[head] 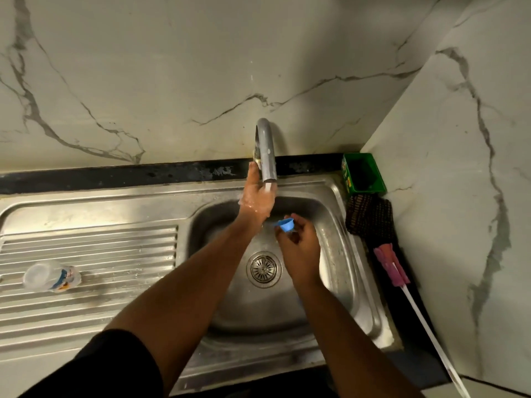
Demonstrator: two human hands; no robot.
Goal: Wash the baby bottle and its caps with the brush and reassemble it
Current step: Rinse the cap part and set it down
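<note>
My right hand [298, 248] holds a small blue cap [285, 224] over the sink basin [339, 254], fingers closed round it. My left hand [257, 196] reaches up under the grey tap [265, 147], wet, with water running onto it; its fingertips are hidden behind the spout. The clear baby bottle [51, 276] with a printed label lies on its side on the ribbed drainboard [115, 254], far left of both hands. The bottle brush [391, 265], pink head and long white handle, lies on the dark counter to the right of the sink.
A round drain strainer [263, 269] sits in the basin floor. A green container [362, 173] stands at the back right corner, with a dark knitted cloth [369, 218] in front of it. Marble walls close in behind and on the right.
</note>
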